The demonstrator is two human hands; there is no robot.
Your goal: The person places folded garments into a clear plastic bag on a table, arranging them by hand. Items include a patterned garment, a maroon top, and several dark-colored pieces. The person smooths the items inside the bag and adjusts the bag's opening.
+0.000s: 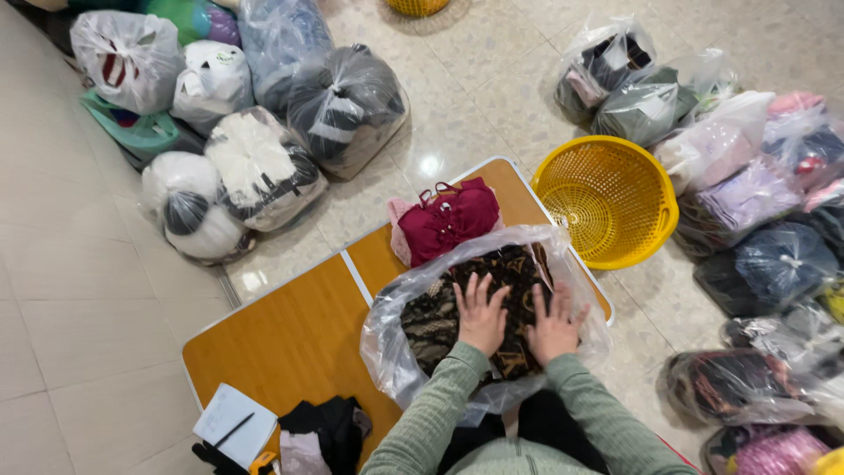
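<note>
Both my hands press flat on a pile of dark patterned lace garments [440, 308] inside an open clear plastic bag [387, 343] on a wooden folding table [290, 334]. My left hand [481, 315] lies on the middle of the pile with fingers spread. My right hand [554, 325] lies just beside it, nearer the bag's right side, fingers also spread. Neither hand grips anything. A stack of dark red and pink garments [444, 220] sits at the table's far edge, right behind the bag.
A yellow plastic basket [607, 198] stands on the floor right of the table. Tied bags of clothing are heaped at the upper left [264, 167] and along the right [756, 202]. A notepad with a pen [233, 427] and dark clothes [330, 427] lie near me.
</note>
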